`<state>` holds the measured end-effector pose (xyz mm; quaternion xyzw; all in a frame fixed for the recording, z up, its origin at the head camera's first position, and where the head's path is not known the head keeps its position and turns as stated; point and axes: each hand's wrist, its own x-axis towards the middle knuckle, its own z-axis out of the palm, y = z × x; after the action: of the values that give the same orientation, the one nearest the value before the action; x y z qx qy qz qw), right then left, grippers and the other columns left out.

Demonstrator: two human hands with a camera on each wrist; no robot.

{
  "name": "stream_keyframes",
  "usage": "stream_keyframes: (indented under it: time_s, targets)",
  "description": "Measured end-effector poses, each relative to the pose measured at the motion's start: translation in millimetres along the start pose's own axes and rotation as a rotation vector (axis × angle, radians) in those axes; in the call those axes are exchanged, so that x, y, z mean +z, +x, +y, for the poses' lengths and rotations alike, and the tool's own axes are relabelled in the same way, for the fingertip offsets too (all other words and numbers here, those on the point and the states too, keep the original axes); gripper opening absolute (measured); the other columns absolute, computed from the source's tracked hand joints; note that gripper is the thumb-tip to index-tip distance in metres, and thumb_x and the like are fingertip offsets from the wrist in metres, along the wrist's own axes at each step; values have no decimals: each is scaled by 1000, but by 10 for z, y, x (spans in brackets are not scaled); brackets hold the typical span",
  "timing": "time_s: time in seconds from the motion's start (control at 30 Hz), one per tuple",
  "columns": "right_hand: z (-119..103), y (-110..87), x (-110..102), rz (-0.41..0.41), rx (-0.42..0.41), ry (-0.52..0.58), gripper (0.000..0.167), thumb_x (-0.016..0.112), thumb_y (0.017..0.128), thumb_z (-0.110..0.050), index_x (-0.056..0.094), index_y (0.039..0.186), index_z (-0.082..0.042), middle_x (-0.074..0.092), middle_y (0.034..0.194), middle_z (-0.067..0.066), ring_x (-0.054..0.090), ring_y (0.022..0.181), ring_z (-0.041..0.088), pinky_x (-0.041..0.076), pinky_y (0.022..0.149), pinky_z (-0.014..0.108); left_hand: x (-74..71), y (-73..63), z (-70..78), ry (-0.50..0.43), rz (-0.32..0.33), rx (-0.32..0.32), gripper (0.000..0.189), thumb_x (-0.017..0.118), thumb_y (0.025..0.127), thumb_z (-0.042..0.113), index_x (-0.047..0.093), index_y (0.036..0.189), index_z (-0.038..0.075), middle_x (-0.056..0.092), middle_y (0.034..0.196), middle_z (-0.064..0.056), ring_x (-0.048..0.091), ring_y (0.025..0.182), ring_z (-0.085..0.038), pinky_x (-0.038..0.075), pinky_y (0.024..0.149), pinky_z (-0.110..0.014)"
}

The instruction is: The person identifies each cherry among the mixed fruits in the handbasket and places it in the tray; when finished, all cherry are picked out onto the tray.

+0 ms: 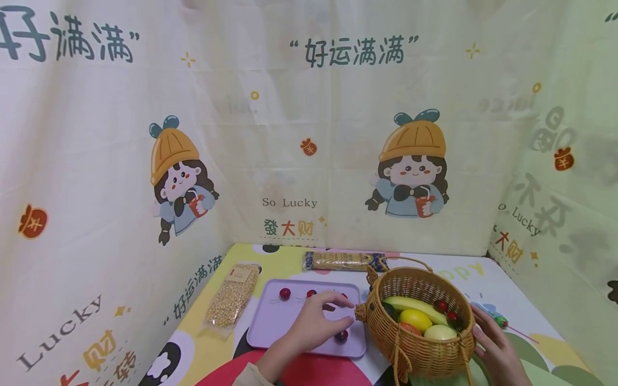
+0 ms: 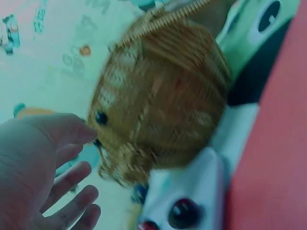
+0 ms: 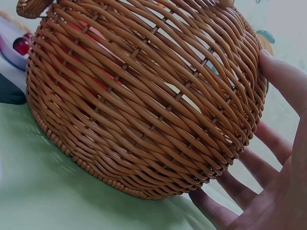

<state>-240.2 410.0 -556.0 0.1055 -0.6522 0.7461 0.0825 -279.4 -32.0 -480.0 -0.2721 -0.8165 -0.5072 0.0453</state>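
Resting against the right side of the wicker basket [image 1: 429, 358], R hand [image 1: 499, 348] has its fingers spread; grip is apart, thumb & fingertips touching the weave, not closed round it. Basket's pig-shaped, on the right of the surface [image 1: 507, 284], snout [image 1: 360, 312] pointing left, handle folded to the far side.

L hand [image 1: 321, 321] is over the purple tray [image 1: 260, 338], just left of the snout. Its grip is apart too, thumb & index curved w/ a gap btwn, nothing visible in it; can't tell if the tips touch the snout. L wrist view's blurry.

Tray sits just left of the basket, w/ 4 cherries on it: 3 in a row along the far part, incl. the far-left cherry [image 1: 285, 293], plus a near-right cherry [image 1: 341, 336] by the L hand.

In basket: banana [image 1: 417, 307] at far side, lemon [image 1: 415, 320] mid, pale round fruit [image 1: 440, 332] near, reddish fruit [image 1: 409, 328] partly hidden, 2 cherries on the right.

Bag of grains [image 1: 230, 300] lies left of tray; noodle pack [image 1: 333, 261] beyond it, far side.
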Motion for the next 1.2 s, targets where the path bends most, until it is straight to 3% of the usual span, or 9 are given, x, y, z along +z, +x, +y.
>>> stream_keyframes:
  time_s: [0.07, 0.3, 0.47, 0.6, 0.73, 0.97, 1.2]
  targets:
    - [-5, 1, 3, 0, 1, -3, 49, 43, 119, -9, 55, 151, -44, 61, 136, -39, 61, 118, -17, 63, 84, 23, 11, 32, 119, -5, -22, 34, 27, 88, 96, 32, 84, 121, 23, 79, 122, 11, 68, 117, -8, 59, 104, -33]
    - [-45, -12, 12, 2, 18, -26, 49, 42, 119, -10, 53, 152, -45, 59, 136, -40, 61, 118, -17, 63, 84, 23, 123, 254, 508, -76, -157, 164, 26, 86, 99, 33, 81, 123, 26, 76, 126, 13, 71, 122, -13, 61, 105, -33]
    - [-87, -8, 2, 28, 70, -50, 46, 44, 120, -14, 52, 149, -48, 57, 133, -42, 58, 115, -20, 62, 83, 22, 269, 500, 724, -115, -307, 204, 28, 82, 102, 30, 80, 129, 21, 73, 130, 15, 66, 120, 4, 61, 103, -26]
    - [-86, -4, 7, 17, 62, -38, 46, 43, 120, -12, 54, 146, -48, 59, 133, -41, 60, 116, -18, 62, 84, 22, 392, 729, 858, -59, -399, 191, 30, 80, 104, 32, 78, 133, 24, 71, 135, 21, 65, 122, 7, 58, 104, -19]
    - [-65, -9, 9, 9, 45, -29, 47, 43, 119, -11, 56, 144, -49, 61, 132, -39, 61, 116, -17, 63, 83, 23, 514, 928, 931, -13, -437, 136, 30, 81, 103, 35, 79, 132, 29, 71, 132, 26, 68, 121, 4, 56, 103, -18]
    - [-45, -2, -2, 5, 49, -34, 47, 43, 119, -11, 55, 144, -49, 61, 133, -40, 62, 115, -16, 64, 83, 24, 770, 1231, 920, 23, -400, 40, 24, 83, 102, 30, 83, 125, 26, 77, 114, 20, 67, 100, 9, 57, 90, -16]
    - [-38, 15, -21, -18, 24, -11, 49, 42, 119, -9, 57, 144, -49, 62, 134, -39, 62, 117, -16, 63, 84, 24, 922, 1457, 898, 100, -434, 17, 25, 80, 104, 29, 83, 127, 21, 79, 116, 16, 67, 102, 8, 55, 92, -15]
